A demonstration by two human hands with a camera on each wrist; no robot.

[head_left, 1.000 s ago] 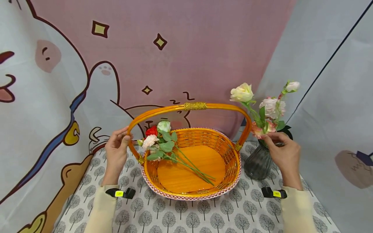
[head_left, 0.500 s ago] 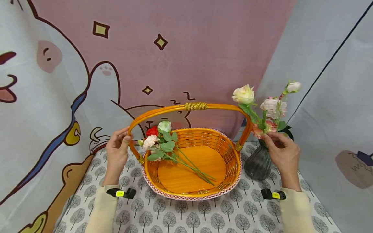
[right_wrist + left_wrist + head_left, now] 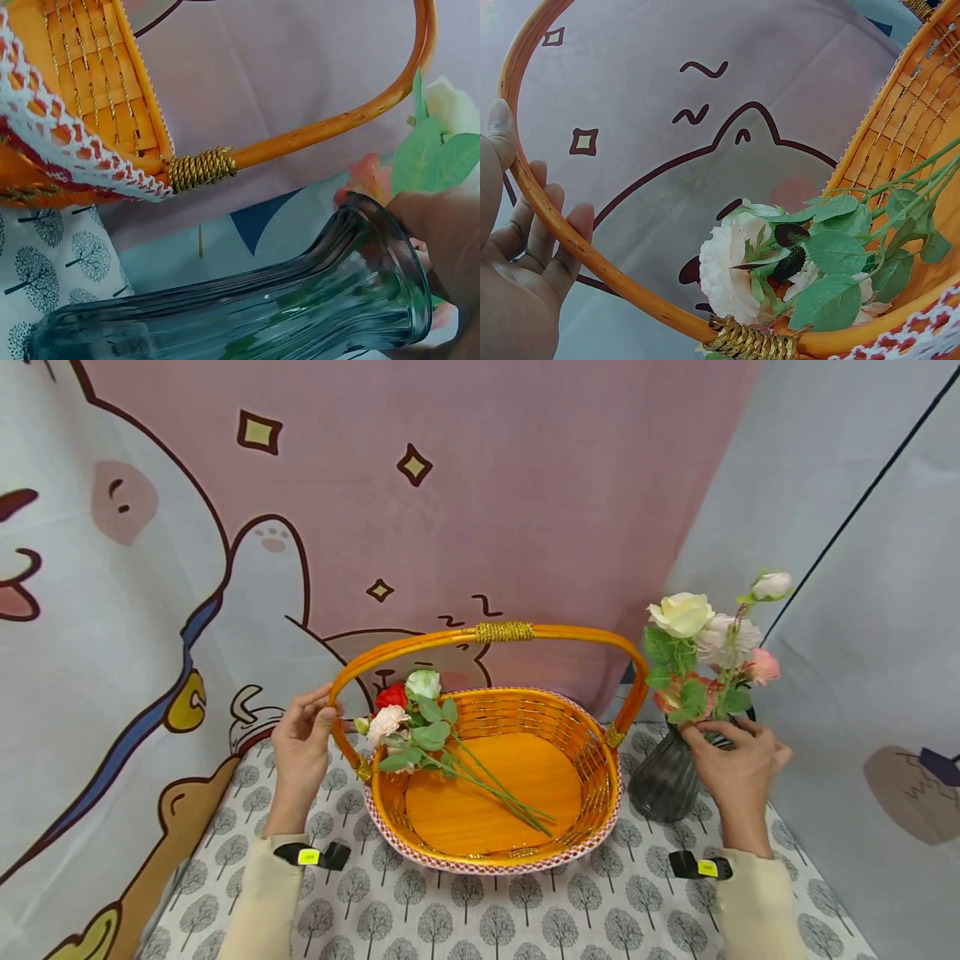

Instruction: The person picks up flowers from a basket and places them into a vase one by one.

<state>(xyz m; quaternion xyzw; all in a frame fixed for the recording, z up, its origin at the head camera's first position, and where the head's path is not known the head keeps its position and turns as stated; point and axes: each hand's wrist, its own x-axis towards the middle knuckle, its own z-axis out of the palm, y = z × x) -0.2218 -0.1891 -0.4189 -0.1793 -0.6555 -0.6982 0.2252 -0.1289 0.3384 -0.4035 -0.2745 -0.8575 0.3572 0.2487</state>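
My left hand grips the left side of the orange wicker basket's arched handle, thumb on one side and fingers on the other. In the basket lies a bunch of artificial flowers, heads over its left rim and green stems across its floor. My right hand is at the mouth of the dark ribbed glass vase, fingers curled at the stems of the upright flowers: cream, pale pink and coral heads. The exact pinch is hidden behind leaves and fingers. The right wrist view shows the vase's rim touching or nearly touching the hand.
A tree-print cloth covers the table. Behind stands a pink and white cartoon curtain, close to the basket's far side. The vase stands just right of the basket. Each wrist wears a black strap camera.
The right hand has shifted slightly right and down at the vase. The cream rose has swung right and lower, and a coral head now shows at the right. The left hand has stayed put.
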